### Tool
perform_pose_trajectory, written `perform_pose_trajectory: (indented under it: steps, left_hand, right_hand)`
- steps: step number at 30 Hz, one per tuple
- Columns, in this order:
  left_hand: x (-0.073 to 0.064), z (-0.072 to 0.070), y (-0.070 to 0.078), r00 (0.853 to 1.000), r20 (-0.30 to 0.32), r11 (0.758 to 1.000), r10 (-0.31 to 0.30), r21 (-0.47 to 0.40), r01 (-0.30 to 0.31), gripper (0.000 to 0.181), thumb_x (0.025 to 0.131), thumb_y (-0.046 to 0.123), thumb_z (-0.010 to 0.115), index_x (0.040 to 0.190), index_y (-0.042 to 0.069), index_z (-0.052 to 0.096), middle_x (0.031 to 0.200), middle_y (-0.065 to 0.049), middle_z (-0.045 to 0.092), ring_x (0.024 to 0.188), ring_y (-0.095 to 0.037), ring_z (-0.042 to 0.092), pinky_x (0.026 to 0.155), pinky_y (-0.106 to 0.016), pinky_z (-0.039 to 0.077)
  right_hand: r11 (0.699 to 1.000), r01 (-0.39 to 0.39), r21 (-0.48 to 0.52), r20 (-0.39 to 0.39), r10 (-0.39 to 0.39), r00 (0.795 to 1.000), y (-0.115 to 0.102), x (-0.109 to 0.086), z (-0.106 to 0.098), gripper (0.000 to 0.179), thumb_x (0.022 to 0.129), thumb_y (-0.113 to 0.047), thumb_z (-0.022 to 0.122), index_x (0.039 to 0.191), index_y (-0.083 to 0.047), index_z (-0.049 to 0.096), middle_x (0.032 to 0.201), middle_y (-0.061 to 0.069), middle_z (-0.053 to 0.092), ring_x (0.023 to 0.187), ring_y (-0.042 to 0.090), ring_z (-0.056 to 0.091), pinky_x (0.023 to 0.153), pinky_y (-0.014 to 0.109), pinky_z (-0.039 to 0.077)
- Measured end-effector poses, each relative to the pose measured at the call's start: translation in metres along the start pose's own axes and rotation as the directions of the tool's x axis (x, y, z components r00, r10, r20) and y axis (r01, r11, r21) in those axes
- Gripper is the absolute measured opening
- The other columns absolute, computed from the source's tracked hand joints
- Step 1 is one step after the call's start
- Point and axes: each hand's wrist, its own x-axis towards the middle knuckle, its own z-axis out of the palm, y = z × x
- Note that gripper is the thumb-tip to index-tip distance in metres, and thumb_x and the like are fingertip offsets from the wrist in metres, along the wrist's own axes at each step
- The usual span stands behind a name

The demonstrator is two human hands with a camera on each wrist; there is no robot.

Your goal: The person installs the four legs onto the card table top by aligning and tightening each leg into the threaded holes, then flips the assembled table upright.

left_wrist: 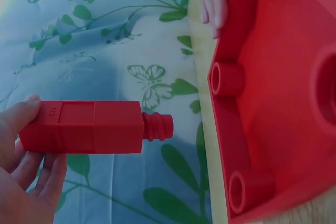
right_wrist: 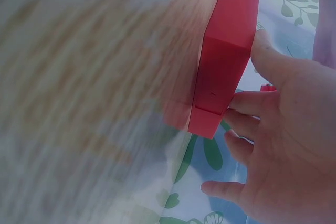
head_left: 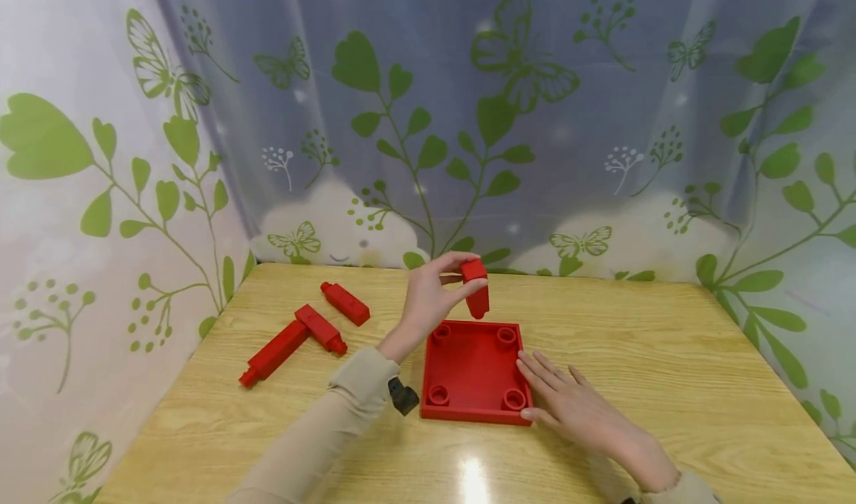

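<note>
A red square tabletop (head_left: 473, 366) lies upside down on the table, a round threaded-looking socket in each corner. Above its far edge my left hand (head_left: 428, 296) pinches a red table leg (head_left: 476, 288) near its thick end. The leg's screw end points down; in the left wrist view that ribbed screw (left_wrist: 157, 126) faces the tabletop's sockets and is apart from them. My right hand (head_left: 578, 407) rests along the tabletop's right side, fingers extended, with thumb and fingertips at the rim. In the right wrist view, the same fingers (right_wrist: 247, 103) touch the red side wall.
To the left on the wooden table (head_left: 635, 340) lie more red legs: one farther back (head_left: 345, 303), one (head_left: 321, 328) with its end against a longer one (head_left: 276, 352). A patterned curtain (head_left: 428, 117) hangs behind the table's far edge.
</note>
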Motion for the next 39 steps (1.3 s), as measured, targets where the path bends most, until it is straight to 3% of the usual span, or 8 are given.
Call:
perform_pose_trajectory:
  steps: [6,10,18,27,31,39]
  left_hand:
    - [0.008,0.015,0.000,0.999,0.045,0.999,-0.012,-0.036,0.013,0.037,0.089,0.016,0.080,0.125,0.011,0.071,0.113,-0.006,0.073,0.102,-0.020,0.069,0.094,-0.035,0.058]
    - [0.011,0.027,-0.001,0.997,0.069,0.999,-0.021,-0.047,0.024,0.037,0.089,0.016,0.080,0.125,0.011,0.070,0.112,-0.006,0.072,0.103,-0.021,0.068,0.095,-0.039,0.057]
    - [0.009,0.045,-0.006,0.993,0.109,0.999,-0.046,0.008,0.046,0.038,0.089,0.018,0.080,0.125,0.011,0.070,0.112,-0.007,0.073,0.104,-0.020,0.069,0.093,-0.031,0.058]
    - [0.003,0.056,-0.013,0.983,0.144,0.993,-0.115,0.057,0.108,0.038,0.088,0.023,0.081,0.124,0.014,0.071,0.114,-0.005,0.073,0.102,-0.021,0.071,0.089,-0.030,0.059]
    - [0.002,0.060,-0.015,0.981,0.147,0.991,-0.123,0.073,0.114,0.039,0.088,0.025,0.081,0.124,0.015,0.072,0.112,-0.004,0.074,0.101,-0.020,0.072,0.084,-0.024,0.059]
    - [0.003,0.068,-0.022,0.977,0.152,0.986,-0.153,0.083,0.142,0.042,0.090,0.028,0.080,0.127,0.013,0.070,0.115,-0.006,0.073,0.103,-0.022,0.071,0.083,-0.026,0.060]
  right_hand:
    - [1.000,-0.003,0.000,0.000,0.003,1.000,0.001,0.001,0.001,0.072,0.103,-0.051,0.050,0.158,-0.006,0.035,0.165,0.012,0.027,0.151,0.037,0.026,0.112,0.073,0.026]
    - [1.000,-0.011,0.002,-0.001,0.011,1.000,0.001,0.001,0.002,0.071,0.104,-0.049,0.051,0.158,-0.006,0.034,0.166,0.012,0.027,0.151,0.037,0.025,0.113,0.073,0.024]
    - [1.000,-0.021,0.023,0.014,0.020,1.000,0.003,0.003,0.001,0.075,0.102,-0.053,0.050,0.159,-0.008,0.033,0.166,0.011,0.027,0.152,0.036,0.024,0.112,0.074,0.023]
    - [1.000,-0.014,0.015,0.007,0.014,1.000,0.002,0.001,0.001,0.073,0.103,-0.051,0.052,0.158,-0.007,0.033,0.166,0.011,0.027,0.152,0.036,0.025,0.112,0.074,0.024]
    - [1.000,-0.014,0.000,-0.005,0.014,1.000,0.001,0.000,0.001,0.072,0.103,-0.049,0.052,0.158,-0.006,0.034,0.166,0.011,0.027,0.152,0.036,0.025,0.112,0.074,0.024]
    - [1.000,-0.010,-0.002,0.002,0.010,1.000,0.000,0.000,0.001,0.073,0.103,-0.052,0.051,0.158,-0.007,0.034,0.166,0.011,0.028,0.151,0.036,0.026,0.111,0.074,0.026]
